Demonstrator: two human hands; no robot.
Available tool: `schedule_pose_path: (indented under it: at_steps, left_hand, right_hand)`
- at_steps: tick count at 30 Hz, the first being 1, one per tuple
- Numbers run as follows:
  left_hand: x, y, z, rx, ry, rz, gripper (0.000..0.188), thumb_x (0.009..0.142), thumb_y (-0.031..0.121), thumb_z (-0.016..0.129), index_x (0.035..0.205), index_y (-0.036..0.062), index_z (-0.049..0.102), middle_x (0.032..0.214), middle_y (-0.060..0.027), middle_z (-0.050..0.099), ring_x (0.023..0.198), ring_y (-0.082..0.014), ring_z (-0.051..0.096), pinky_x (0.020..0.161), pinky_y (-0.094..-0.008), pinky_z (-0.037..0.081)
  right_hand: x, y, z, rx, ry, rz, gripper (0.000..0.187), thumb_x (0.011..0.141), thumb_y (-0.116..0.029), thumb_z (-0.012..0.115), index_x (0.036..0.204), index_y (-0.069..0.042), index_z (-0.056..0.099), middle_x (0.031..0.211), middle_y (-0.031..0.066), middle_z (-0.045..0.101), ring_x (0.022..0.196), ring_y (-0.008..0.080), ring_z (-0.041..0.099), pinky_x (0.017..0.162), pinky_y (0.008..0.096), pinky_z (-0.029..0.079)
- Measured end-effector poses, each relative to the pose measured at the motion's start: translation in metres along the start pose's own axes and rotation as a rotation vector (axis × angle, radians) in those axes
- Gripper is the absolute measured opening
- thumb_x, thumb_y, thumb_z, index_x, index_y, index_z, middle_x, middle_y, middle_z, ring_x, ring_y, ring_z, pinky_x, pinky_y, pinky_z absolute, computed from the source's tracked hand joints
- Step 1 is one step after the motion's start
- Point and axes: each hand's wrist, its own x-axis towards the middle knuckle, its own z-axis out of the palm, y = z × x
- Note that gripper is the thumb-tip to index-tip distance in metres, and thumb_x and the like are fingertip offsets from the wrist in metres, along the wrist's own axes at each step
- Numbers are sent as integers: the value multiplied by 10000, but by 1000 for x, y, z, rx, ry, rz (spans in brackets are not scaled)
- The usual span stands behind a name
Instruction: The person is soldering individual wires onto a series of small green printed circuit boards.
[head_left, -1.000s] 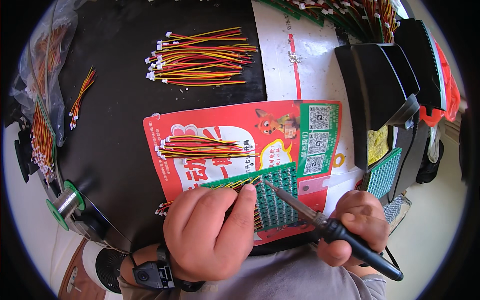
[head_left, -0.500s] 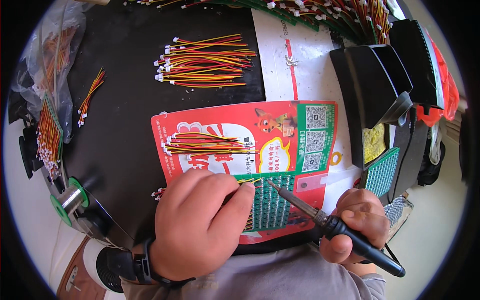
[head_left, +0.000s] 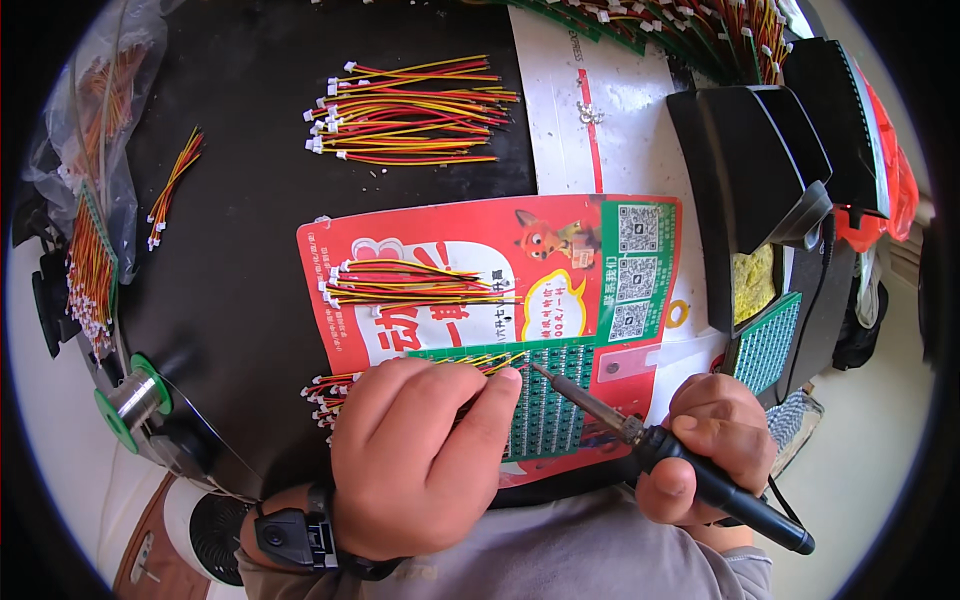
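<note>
My right hand (head_left: pixel 722 445) grips a soldering iron (head_left: pixel 715 490) by its black handle. The iron's tip points left and reaches the green circuit board (head_left: pixel 555 400), close to my left fingertips. My left hand (head_left: pixel 420 450) lies over the board's left part, thumb and forefinger pinched on a thin connector wire (head_left: pixel 519 367) at the board. Several red and yellow wires (head_left: pixel 470 361) lie across the board's upper left. Their white connectors (head_left: pixel 325 395) stick out left of my hand. My palm hides the board's lower left part.
Under the board lies a red printed sheet (head_left: pixel 420 225) with a small wire bundle (head_left: pixel 420 283). Farther back is a larger wire bundle (head_left: pixel 415 112). At left stand a solder spool (head_left: pixel 136 402) and a bag of wires (head_left: pixel 110 110). A black holder (head_left: pixel 750 150) with yellow sponge (head_left: pixel 753 285) stands right.
My left hand has shifted slightly right and down, uncovering more wires and white connectors at the board's left. The iron's tip stays near the same spot. The whole view has shifted slightly.
</note>
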Motion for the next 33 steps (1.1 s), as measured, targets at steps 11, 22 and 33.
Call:
schedule_pose_path:
  at_steps: [11, 22, 33]
  left_hand:
    - [0, 0, 0, 6, 14, -18, 324, 635, -125, 708, 943, -29, 726, 803, -99, 615, 666, -273, 589, 597, -366, 483]
    - [1, 0, -1, 3, 14, -29, 317, 635, -124, 706, 936, -28, 732, 803, -103, 620, 668, -276, 590, 608, -365, 487]
    - [1, 0, -2, -12, 6, -41, 321, 634, -121, 707, 936, -20, 736, 805, -99, 627, 670, -272, 592, 609, -359, 483]
  right_hand:
    - [2, 0, 0, -5, -27, 13, 430, 753, -180, 886, 966, 25, 574, 635, 94, 604, 473, 222, 576, 428, 318, 468]
    - [4, -1, 2, 2, -14, 23, 417, 752, -175, 884, 952, 30, 581, 626, 93, 605, 470, 221, 579, 431, 307, 464]
    - [3, -3, -1, -9, -37, 37, 432, 745, -178, 893, 958, 26, 577, 649, 95, 615, 492, 227, 594, 440, 316, 481]
